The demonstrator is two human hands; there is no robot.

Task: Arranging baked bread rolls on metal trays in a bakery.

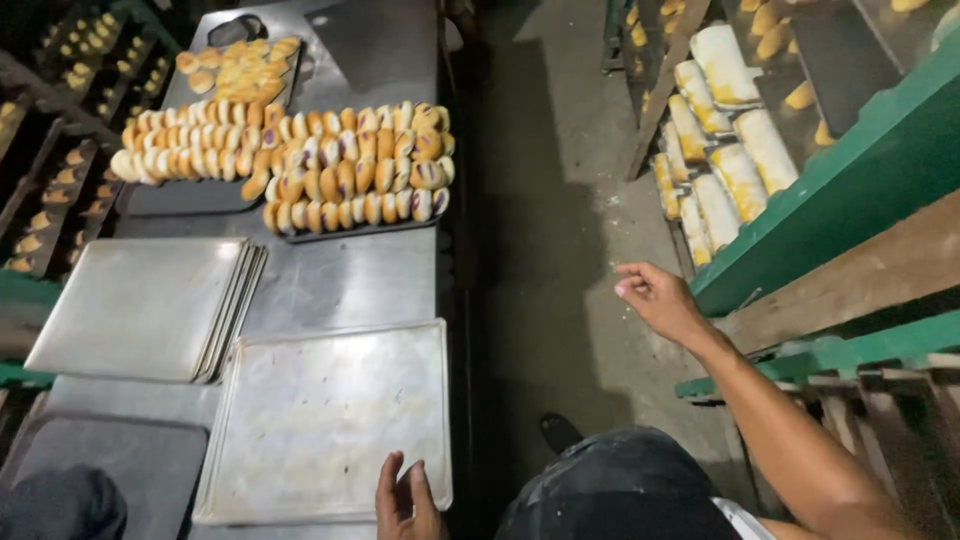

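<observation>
My left hand (405,500) rests on the near edge of an empty metal baking tray (320,420) on the steel table (350,275), fingers spread, holding nothing. My right hand (655,298) is stretched out to the right above the floor, fingers loosely curled, empty, close to the green rack (850,180). Beyond the empty tray lies a dark tray packed with rows of baked rolls (350,170).
A stack of empty metal trays (140,305) sits at the left. More rolls (235,65) fill trays at the far end. Long loaves (735,150) lie on the green rack's shelves. Racks with buns (60,120) stand at far left. Bare concrete floor (550,230) runs between table and rack.
</observation>
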